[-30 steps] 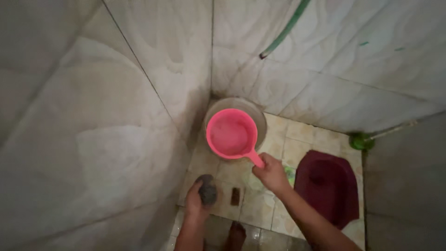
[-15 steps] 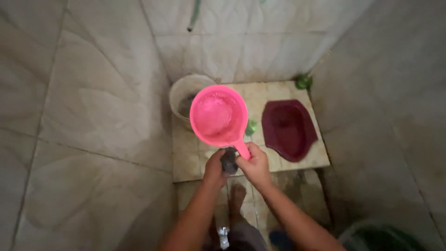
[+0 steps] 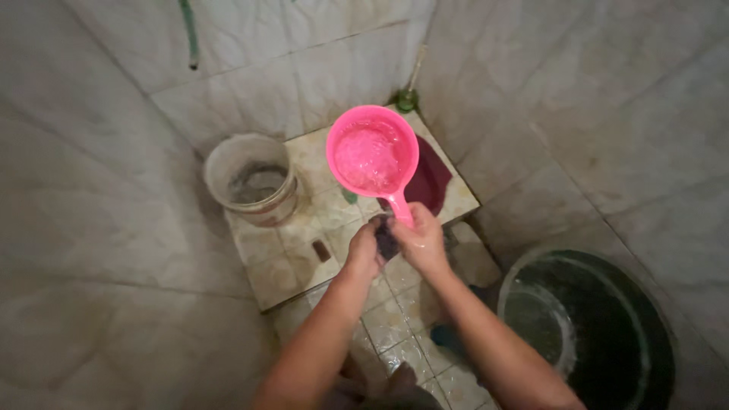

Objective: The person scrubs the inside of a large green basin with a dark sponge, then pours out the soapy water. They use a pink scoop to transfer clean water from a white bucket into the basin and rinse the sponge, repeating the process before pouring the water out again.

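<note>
My right hand [image 3: 422, 241] grips the handle of a pink water dipper [image 3: 372, 157] that holds water and hangs above the raised tiled platform [image 3: 296, 254]. My left hand [image 3: 363, 253] is closed on a dark grey scrubbing pad [image 3: 386, 237], pressed right against my right hand under the dipper's handle. Behind the dipper a dark red squat toilet pan [image 3: 431, 179] is partly hidden.
A dirty pale bucket [image 3: 254, 180] stands at the platform's left corner. A large dark tub of water [image 3: 588, 328] sits low at the right. A small brown block [image 3: 322, 251] lies on the tiles. A green hose [image 3: 187, 34] hangs on the wall. Tiled walls close in all around.
The view has swung right, bringing the dark tub into sight. The dipper moved from over the pale bucket to above the toilet pan. My hands came together.
</note>
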